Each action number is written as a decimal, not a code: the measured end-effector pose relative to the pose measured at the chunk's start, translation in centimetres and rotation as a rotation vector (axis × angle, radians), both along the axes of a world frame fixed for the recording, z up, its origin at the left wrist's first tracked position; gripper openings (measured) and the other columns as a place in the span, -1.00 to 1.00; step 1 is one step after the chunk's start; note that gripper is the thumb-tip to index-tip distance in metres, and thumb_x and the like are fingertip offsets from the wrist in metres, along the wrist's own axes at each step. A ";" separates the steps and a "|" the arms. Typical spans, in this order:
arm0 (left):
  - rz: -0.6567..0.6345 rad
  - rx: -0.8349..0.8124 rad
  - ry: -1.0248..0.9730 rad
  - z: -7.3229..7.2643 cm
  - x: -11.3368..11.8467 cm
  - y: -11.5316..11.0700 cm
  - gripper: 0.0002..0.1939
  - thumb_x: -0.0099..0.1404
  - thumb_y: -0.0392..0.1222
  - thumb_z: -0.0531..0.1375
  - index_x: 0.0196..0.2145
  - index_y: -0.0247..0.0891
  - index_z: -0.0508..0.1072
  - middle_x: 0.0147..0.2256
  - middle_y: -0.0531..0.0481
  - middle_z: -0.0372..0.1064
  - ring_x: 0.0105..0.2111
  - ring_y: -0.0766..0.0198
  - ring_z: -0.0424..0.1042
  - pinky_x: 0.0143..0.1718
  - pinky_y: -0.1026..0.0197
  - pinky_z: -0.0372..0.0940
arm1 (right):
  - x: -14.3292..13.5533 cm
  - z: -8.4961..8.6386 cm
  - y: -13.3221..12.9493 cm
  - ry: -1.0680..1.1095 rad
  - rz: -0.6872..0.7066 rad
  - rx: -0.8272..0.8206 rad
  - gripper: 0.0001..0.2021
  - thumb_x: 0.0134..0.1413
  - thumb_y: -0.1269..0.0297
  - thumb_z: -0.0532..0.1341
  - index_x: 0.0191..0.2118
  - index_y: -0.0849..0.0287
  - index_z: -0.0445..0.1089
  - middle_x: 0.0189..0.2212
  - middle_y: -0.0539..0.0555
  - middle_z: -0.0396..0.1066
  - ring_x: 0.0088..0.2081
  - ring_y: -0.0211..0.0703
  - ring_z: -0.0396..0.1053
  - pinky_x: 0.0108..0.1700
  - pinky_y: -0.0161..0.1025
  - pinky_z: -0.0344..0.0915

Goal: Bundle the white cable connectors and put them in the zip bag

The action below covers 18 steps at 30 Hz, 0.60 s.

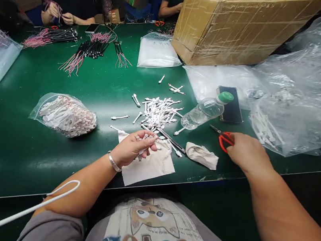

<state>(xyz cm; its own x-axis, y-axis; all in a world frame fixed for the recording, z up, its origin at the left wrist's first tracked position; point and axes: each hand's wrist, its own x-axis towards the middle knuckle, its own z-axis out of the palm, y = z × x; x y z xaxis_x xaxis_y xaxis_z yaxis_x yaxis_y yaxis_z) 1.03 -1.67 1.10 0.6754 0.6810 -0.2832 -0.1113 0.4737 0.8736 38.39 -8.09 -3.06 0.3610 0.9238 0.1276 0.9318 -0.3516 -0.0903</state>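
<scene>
My left hand [135,145] is closed around several small white connectors, above a pale cloth [155,165] at the table's near edge. A pile of short white connector cables [159,112] lies just beyond it, with dark tweezers [173,142] at the pile's near side. To the right, my right hand [248,151] is closed on the red handles of small scissors [226,139], whose blades point up and left over the table. Between the hands sits a crumpled white cloth [202,155].
A clear bottle [201,113] with a green cap lies beside a dark phone [235,105]. A bag of cables [67,114] is at left, plastic bags [292,116] at right. Behind stand a large cardboard box [225,26] and black-pink wire bundles [93,48]; another person's hands [62,15] hold wires.
</scene>
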 end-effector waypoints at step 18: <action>-0.062 0.167 0.003 -0.2 0.1 -0.3 -0.74 0.19 -0.06 0.16 -0.24 -0.27 0.29 -0.47 0.06 0.36 -0.61 0.52 0.24 -0.58 0.43 0.17 | -16.3 4.1 -0.5 0.243 0.724 0.406 -0.68 -0.09 0.05 0.27 -0.31 0.14 0.22 -0.41 0.11 0.31 -0.33 -0.07 0.24 -0.25 -0.15 0.22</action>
<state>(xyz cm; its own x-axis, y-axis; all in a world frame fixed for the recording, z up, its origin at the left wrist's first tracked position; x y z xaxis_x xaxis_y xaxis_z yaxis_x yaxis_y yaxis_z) 1.17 -1.97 0.93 0.7166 0.6761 -0.1716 -0.0837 0.3275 0.9411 22.10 -8.63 1.08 -0.2387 0.8364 0.4935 0.8526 0.4237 -0.3058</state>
